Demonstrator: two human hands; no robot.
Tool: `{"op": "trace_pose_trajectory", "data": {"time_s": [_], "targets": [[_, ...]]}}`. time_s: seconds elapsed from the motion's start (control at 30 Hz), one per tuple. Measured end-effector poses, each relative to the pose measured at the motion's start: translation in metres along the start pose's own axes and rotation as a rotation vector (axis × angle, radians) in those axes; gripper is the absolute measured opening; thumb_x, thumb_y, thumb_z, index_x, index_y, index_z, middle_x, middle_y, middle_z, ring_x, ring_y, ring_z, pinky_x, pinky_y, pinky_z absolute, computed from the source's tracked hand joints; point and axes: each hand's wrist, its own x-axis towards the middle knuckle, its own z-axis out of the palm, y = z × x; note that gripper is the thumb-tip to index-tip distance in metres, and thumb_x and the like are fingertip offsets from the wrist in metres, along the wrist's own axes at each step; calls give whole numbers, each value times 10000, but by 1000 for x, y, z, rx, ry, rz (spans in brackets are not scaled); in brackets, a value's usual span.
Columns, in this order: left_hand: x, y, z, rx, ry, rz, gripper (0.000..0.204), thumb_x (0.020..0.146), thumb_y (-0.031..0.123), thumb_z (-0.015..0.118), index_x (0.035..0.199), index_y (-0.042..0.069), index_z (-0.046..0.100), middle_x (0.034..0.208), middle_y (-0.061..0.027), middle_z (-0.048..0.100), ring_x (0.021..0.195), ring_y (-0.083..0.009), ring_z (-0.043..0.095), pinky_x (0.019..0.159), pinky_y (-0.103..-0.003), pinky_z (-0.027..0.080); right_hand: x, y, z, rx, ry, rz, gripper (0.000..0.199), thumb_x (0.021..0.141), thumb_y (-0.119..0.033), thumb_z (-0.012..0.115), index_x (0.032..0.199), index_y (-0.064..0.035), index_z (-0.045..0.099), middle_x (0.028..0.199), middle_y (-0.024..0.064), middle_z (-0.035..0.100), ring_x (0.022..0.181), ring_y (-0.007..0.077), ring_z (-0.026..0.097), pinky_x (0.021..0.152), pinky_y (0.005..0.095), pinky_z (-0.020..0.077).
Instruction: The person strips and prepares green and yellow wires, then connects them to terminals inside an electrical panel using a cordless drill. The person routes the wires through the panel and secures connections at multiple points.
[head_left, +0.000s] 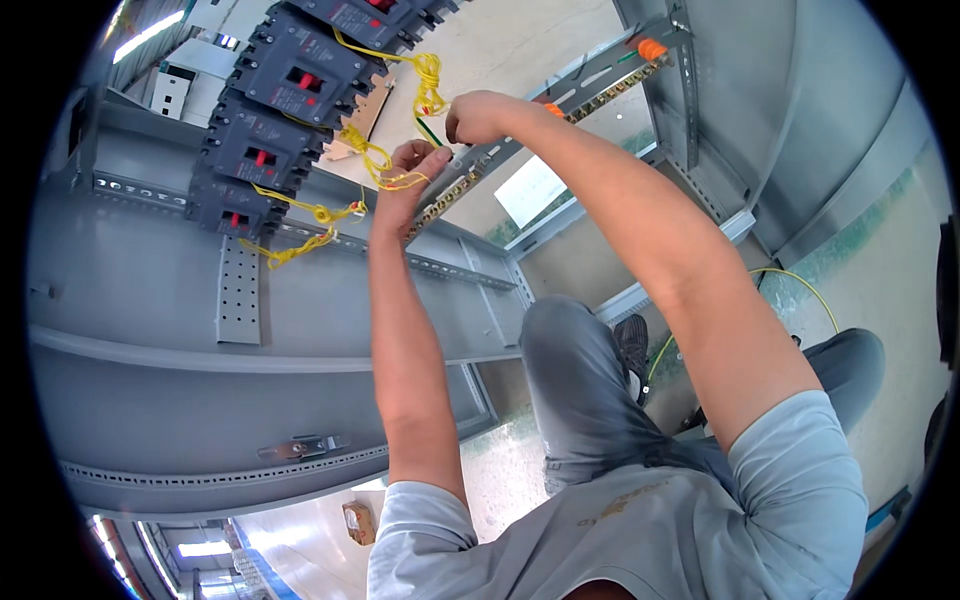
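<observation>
My left hand [408,190] is raised to a perforated metal rail, thumb and fingers drawn together. Just beyond it, my right hand [482,117] is closed, its fingertips turned away from view. A short dark green piece of wire [428,131] shows between the two hands; which one grips it is unclear. Along the rail runs a brass terminal bar [445,207] with a row of screws. A coiled bundle of yellow wire [427,85] dangles above my hands, and another yellow bundle [368,152] hangs beside my left fingers.
Dark grey circuit breakers [300,75] with red levers stand in a stepped row at the upper left. Orange insulators [652,49] carry the bar. Grey cabinet panels [150,270] surround my arms. A yellow-green cable [805,285] lies near my legs; a small brown box [358,522] sits lower left.
</observation>
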Motion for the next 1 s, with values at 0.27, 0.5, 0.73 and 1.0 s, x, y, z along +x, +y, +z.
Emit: {"op": "trace_pose_trajectory", "data": {"time_s": [0.27, 0.5, 0.73, 1.0], "targets": [[7, 9, 4, -66, -200, 45, 503, 867, 343, 797, 1230, 24, 658, 1129, -98, 691, 1014, -148, 650, 900, -287, 504, -28, 9, 3, 86, 462, -125, 288, 838, -177, 614, 1055, -83, 778, 1007, 157, 752, 965, 342, 708, 851, 433, 545], [-4, 3, -1, 32, -146, 65, 542, 888, 343, 756, 1285, -7, 640, 1114, -83, 686, 976, -138, 648, 887, -267, 508, -294, 72, 35, 487, 562, 182, 324, 924, -288, 722, 938, 36, 716, 809, 51, 659, 765, 124, 582, 690, 297, 464], [12, 3, 11, 21, -192, 106, 546, 851, 347, 763, 1281, 24, 669, 1166, -71, 687, 1006, -140, 642, 921, -269, 498, -606, 272, 234, -216, 413, 1414, 378, 821, -262, 714, 1132, -49, 725, 1100, 218, 723, 1097, 404, 669, 915, 512, 534], [-3, 13, 5, -2, -177, -46, 516, 842, 342, 762, 1257, 44, 688, 1149, -74, 689, 1018, -128, 638, 906, -265, 497, -617, 254, 279, -411, 95, 1262, 649, 764, -163, 727, 1384, -113, 539, 1305, 181, 637, 1233, 376, 601, 1010, 532, 490]]}}
